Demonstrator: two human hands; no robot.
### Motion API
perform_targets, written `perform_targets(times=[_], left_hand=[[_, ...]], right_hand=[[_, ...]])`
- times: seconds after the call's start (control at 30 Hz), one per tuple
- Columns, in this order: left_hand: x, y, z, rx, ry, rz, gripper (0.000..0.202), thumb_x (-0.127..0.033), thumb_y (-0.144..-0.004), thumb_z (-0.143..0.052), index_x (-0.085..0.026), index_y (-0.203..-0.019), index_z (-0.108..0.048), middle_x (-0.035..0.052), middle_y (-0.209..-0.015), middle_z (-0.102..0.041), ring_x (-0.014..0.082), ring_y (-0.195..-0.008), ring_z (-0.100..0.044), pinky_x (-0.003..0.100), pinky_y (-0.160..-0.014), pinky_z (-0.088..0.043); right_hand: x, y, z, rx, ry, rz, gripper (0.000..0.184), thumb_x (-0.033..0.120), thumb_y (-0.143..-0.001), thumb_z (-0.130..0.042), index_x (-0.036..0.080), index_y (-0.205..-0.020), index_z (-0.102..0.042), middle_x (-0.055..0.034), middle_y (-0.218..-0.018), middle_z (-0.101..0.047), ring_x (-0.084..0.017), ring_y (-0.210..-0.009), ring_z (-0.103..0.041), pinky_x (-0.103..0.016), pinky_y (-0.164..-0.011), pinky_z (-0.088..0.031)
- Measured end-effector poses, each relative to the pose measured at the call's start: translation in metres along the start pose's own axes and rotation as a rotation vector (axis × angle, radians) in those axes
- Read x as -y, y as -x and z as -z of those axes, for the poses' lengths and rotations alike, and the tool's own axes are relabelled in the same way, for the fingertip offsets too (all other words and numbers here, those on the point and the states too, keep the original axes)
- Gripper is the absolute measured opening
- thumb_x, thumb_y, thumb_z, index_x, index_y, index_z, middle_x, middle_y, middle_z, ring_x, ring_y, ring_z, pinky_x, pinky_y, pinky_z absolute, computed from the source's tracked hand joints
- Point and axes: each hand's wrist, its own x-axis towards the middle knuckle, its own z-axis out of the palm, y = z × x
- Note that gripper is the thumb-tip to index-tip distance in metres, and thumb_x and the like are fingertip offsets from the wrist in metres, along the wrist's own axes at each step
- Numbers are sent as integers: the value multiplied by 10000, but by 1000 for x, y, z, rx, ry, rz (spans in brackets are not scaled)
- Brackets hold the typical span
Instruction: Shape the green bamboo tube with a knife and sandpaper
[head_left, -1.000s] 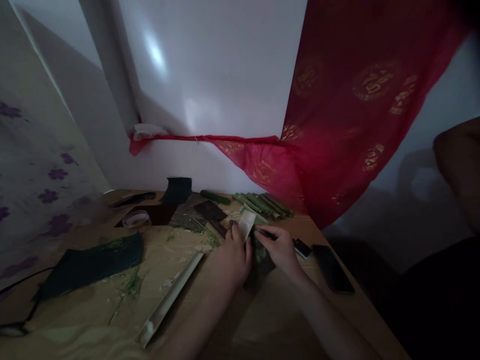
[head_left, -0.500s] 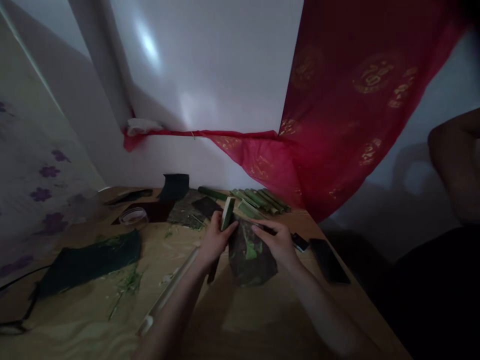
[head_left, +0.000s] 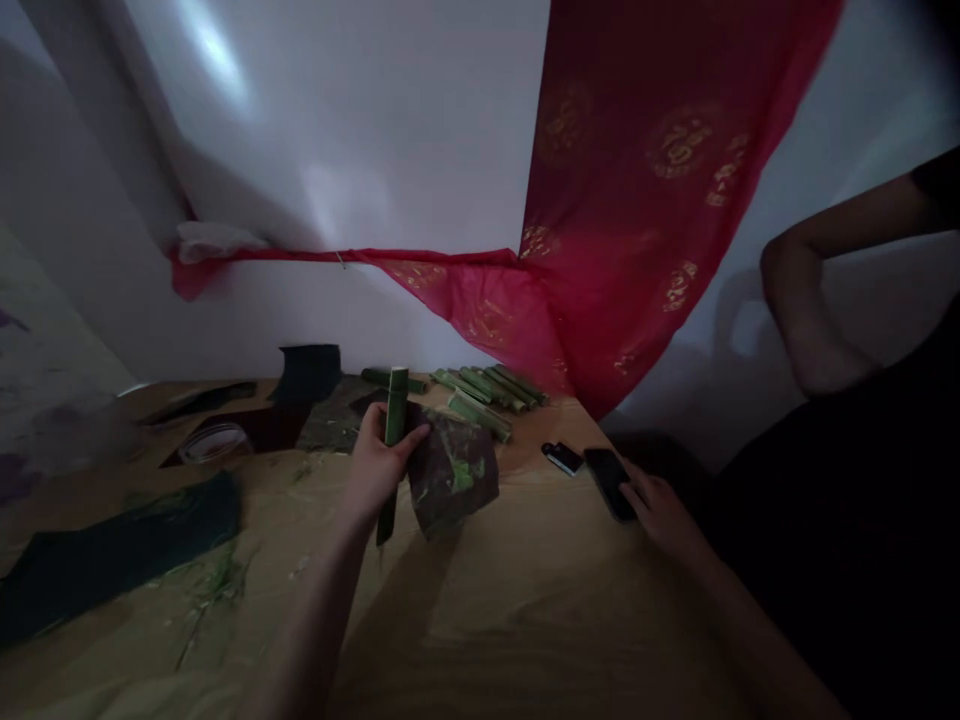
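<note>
In my left hand (head_left: 379,460), above the table, are a split green bamboo piece (head_left: 397,410), held nearly upright, and a dark sheet of what looks like sandpaper (head_left: 450,480), pinched under the thumb. Green dust marks the middle of the sheet, whose lower end hangs free. At the table's right edge my right hand (head_left: 660,505) has its fingers closed on the side of a black phone (head_left: 609,482). The fingertips beneath the phone are hidden. Left of the phone lies a small black object (head_left: 562,458) with a pale stripe.
Several bamboo pieces (head_left: 487,388) lie at the back. Dark sheets (head_left: 307,372) and a clear round container (head_left: 216,442) stand behind to the left. A dark cloth-like sheet (head_left: 127,550) and green shavings (head_left: 214,585) are front left. Another person's arm (head_left: 802,300) is at right.
My right hand has let go of the dark sheet and moved right onto the phone, which has shifted slightly. My left hand keeps the bamboo and sheet. The view has turned right.
</note>
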Motion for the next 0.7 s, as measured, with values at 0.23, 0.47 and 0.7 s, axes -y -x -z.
perform_targets(times=[0.23,0.47,0.7], left_hand=[[3,1,-1,20,10,-46,396,-423,-659,-797,-220,-868,-528,-40,-755,-540,138,-649,-486,251,-600,-401],[3,-3,1,0,34,-43,414,-419,-630,-816,-221,-850,-526,-43,-758,-540,136,-652,-484,253,-613,-407],[0,0,1,9,49,-16,422,-417,-649,-813,-221,-905,-542,-38,-788,-548,139,-680,-508,248,-615,-409]], right_hand=[[-44,39,-1,-12,20,122,304,410,-910,-487,284,-1065,-716,-102,-1249,-601,-324,-1174,-539,-555,-1034,-430],[-62,38,-17,23,33,111,307,350,-901,-475,335,-1096,-712,-76,-1293,-519,-319,-1198,-507,-555,-1047,-426],[-69,12,-27,-73,-2,96,376,399,-929,-435,283,-1241,-611,-95,-1385,-438,-315,-1318,-431,-532,-1116,-381]])
